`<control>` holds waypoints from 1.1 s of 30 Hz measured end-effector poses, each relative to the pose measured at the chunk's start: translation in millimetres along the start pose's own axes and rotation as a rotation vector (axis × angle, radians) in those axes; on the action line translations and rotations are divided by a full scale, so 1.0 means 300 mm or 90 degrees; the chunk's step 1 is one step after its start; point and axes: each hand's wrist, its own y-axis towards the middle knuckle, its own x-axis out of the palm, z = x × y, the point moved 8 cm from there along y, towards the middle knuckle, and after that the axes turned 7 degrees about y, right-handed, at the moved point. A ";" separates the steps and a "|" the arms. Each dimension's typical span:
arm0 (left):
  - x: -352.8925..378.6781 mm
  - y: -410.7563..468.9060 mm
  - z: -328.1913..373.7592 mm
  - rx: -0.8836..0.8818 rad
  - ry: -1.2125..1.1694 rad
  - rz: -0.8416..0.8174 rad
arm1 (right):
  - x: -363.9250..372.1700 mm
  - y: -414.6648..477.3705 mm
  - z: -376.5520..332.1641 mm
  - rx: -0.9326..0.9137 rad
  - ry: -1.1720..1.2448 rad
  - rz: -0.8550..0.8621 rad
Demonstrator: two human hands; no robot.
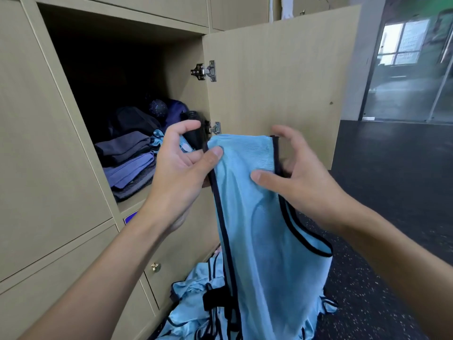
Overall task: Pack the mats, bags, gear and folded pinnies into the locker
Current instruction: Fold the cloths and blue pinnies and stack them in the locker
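A light blue pinny [252, 217] with dark trim hangs in front of the open locker [103, 69]. My left hand [181, 165] pinches its upper left edge between thumb and fingers. My right hand [299, 168] holds its upper right edge, thumb in front. Inside the locker lie folded grey and purple mats [127, 163], dark bags [137, 119] behind them, a purple dotted item [159, 107] and a bit of blue cloth [158, 138]. Several more blue pinnies [196, 305] lie in a heap on the floor below.
The locker door [277, 77] stands swung open to the right, behind the pinny. Closed locker doors surround the open one, one below with a brass knob [156, 266]. Dark speckled floor [387, 217] spreads to the right, up to a glass wall [404, 69].
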 end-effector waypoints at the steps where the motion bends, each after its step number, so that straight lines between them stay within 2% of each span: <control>1: -0.013 0.004 0.001 0.003 0.001 0.026 | 0.007 -0.004 0.005 0.010 -0.020 -0.014; 4: -0.037 0.001 -0.025 -0.030 0.013 0.092 | -0.003 0.005 0.005 -0.008 0.009 0.013; 8: 0.047 -0.058 -0.125 -0.134 0.042 -0.049 | -0.030 0.021 0.006 -0.037 0.053 0.072; 11: 0.060 -0.072 -0.137 -0.138 0.014 -0.062 | -0.050 0.024 0.014 -0.038 0.074 0.092; 13: 0.031 -0.049 -0.112 -0.111 -0.035 -0.023 | -0.040 0.029 0.036 -0.001 0.060 0.050; 15: -0.004 -0.029 -0.081 -0.070 -0.046 0.030 | -0.002 0.024 0.070 0.033 0.007 -0.041; 18: -0.038 -0.027 -0.068 -0.036 -0.014 0.074 | 0.036 0.007 0.075 0.013 -0.016 -0.110; 23: 0.031 -0.093 -0.163 -0.133 -0.005 -0.075 | 0.008 0.019 0.052 -0.039 0.049 -0.043; 25: 0.047 -0.109 -0.177 -0.136 -0.012 -0.095 | -0.011 0.025 0.047 -0.061 0.051 -0.012; 27: 0.041 -0.102 -0.166 -0.115 -0.020 -0.084 | -0.027 0.028 0.057 -0.044 0.057 -0.006; 31: -0.015 -0.071 -0.121 -0.060 -0.037 0.030 | 0.011 0.017 0.120 0.062 -0.034 -0.102; 33: -0.026 -0.074 -0.128 -0.066 -0.032 0.053 | 0.036 0.006 0.125 0.067 -0.012 -0.126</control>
